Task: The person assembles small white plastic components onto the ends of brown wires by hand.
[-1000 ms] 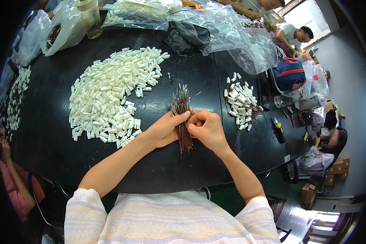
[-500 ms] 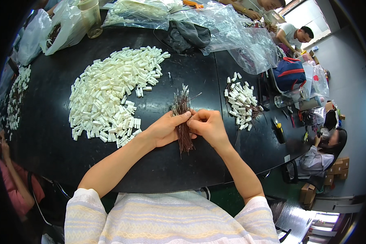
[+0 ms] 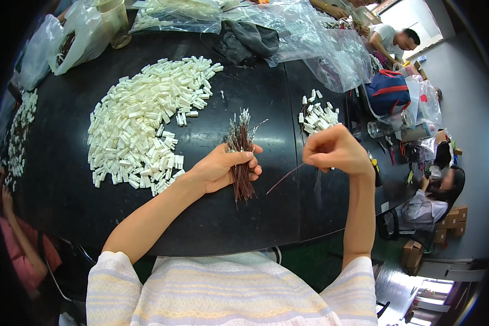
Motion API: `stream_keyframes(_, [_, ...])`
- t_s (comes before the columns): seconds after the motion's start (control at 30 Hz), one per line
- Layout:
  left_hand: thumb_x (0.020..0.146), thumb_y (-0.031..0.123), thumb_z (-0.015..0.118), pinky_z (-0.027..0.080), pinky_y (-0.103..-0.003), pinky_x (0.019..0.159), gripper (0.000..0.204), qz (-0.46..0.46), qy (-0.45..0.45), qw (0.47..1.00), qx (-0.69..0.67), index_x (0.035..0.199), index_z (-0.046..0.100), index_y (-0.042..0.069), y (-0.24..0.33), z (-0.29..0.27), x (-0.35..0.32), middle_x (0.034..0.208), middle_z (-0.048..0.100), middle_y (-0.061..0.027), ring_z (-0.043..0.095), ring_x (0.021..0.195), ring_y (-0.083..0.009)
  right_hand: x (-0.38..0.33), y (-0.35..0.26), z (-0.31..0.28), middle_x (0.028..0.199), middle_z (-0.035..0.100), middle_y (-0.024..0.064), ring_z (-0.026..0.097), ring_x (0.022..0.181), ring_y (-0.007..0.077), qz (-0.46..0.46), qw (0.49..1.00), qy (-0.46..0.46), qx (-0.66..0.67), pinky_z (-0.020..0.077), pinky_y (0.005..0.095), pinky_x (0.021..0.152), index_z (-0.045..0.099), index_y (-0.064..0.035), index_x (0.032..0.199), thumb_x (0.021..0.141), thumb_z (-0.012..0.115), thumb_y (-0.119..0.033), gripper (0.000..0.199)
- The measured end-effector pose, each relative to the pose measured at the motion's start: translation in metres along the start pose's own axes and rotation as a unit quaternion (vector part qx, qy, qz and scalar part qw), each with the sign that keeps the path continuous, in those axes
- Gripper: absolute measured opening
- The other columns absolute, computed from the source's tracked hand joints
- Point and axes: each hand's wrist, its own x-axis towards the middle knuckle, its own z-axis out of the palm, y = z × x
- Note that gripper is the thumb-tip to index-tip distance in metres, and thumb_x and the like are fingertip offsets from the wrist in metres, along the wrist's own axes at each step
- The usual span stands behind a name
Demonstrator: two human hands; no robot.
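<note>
A bundle of short brown wires with silvery tips pointing away from me stands in my left hand, its fingers wrapped round the middle. My right hand is closed in a pinch on a single brown wire, which trails down and left from the fingertips. That hand hovers just in front of a small pile of white connector housings and hides part of it. A much larger heap of loose white connector housings lies to the left of my left hand.
Clear plastic bags and a dark cloth lie along the far side of the black table. At right are a blue and red bag, a clear jar and a yellow cutter. Co-workers sit around.
My right hand has moved away from the bundle to the right, with one wire pinched in it. My left hand keeps its hold on the bundle.
</note>
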Motion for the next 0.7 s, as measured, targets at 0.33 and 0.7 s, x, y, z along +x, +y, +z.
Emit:
stream_keyframes(0.33, [0.089,0.010,0.051,0.052,-0.034,0.070,0.019,-0.004,-0.007,1.000,-0.025,0.106,0.050,0.001,0.001,-0.001,-0.001,0.084,0.055,-0.0075,0.057,0.074,-0.0164,0.053,0.008,0.061,0.058,0.058,0.0114,0.057,0.053,0.0192,-0.137,0.959,0.123,-0.218,0.0428,0.0314,0.051,0.062,0.0012,0.070,0.068,0.064,-0.007,0.009])
stream_keyframes(0.7, [0.087,0.011,0.054,0.046,-0.033,0.067,0.016,-0.008,-0.030,1.000,-0.003,0.101,0.052,0.002,-0.001,0.001,-0.001,0.075,0.049,-0.0033,0.049,0.067,-0.0126,0.066,0.039,0.059,0.065,0.061,0.0038,0.050,0.049,0.0057,-0.007,0.960,0.246,0.132,0.0366,0.0174,0.043,0.065,0.0024,0.082,0.076,0.069,-0.014,0.018])
